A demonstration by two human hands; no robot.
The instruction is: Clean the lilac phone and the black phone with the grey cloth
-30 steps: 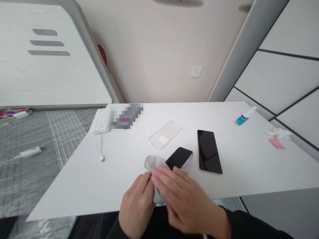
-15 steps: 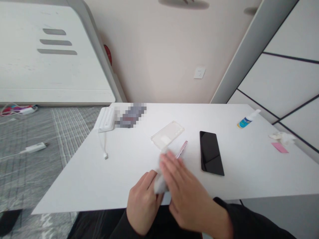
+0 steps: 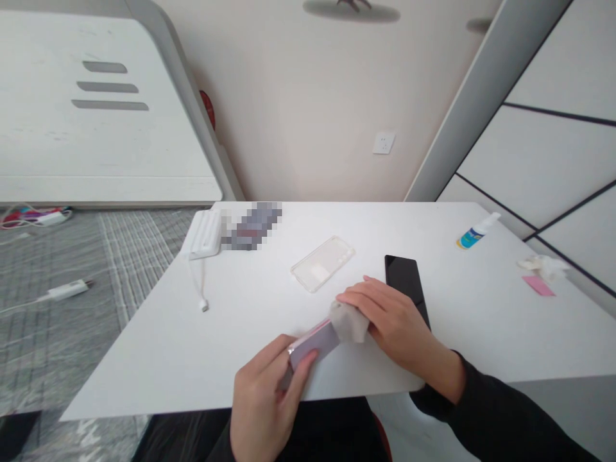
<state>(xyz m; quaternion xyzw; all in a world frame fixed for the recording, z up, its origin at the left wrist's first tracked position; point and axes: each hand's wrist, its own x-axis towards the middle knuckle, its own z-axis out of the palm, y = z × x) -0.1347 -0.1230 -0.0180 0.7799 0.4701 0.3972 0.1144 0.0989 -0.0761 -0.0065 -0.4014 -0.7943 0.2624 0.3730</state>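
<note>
The left hand [image 3: 264, 399] was closed around a lilac phone [image 3: 312, 343], the fingers curled over one long edge and the thumb along the other, with the phone tilted up off the table. The right hand [image 3: 395, 328] was cupped, its fingers together and folded over a gray cloth [image 3: 349, 322], and it pressed the cloth against the far end of the phone. The two hands were close, with only the phone and the cloth between them. Both hung over the near part of the white table [image 3: 144, 366], the left hand reaching past its front edge and the right wrist just inside it, in a black sleeve [image 3: 500, 417].

Just beyond the right fingers lay a black phone [image 3: 403, 279], face up, its lower end hidden by the hand. To the left of it, well clear of the hands, lay a clear phone case [image 3: 322, 263]. Farther left were a white power bank [image 3: 205, 234] with a short cable [image 3: 201, 285] and a pixelated patch [image 3: 251, 226]. At the far right stood a small spray bottle [image 3: 476, 231], lying near crumpled tissue [image 3: 541, 264] and a pink slip [image 3: 538, 286].
</note>
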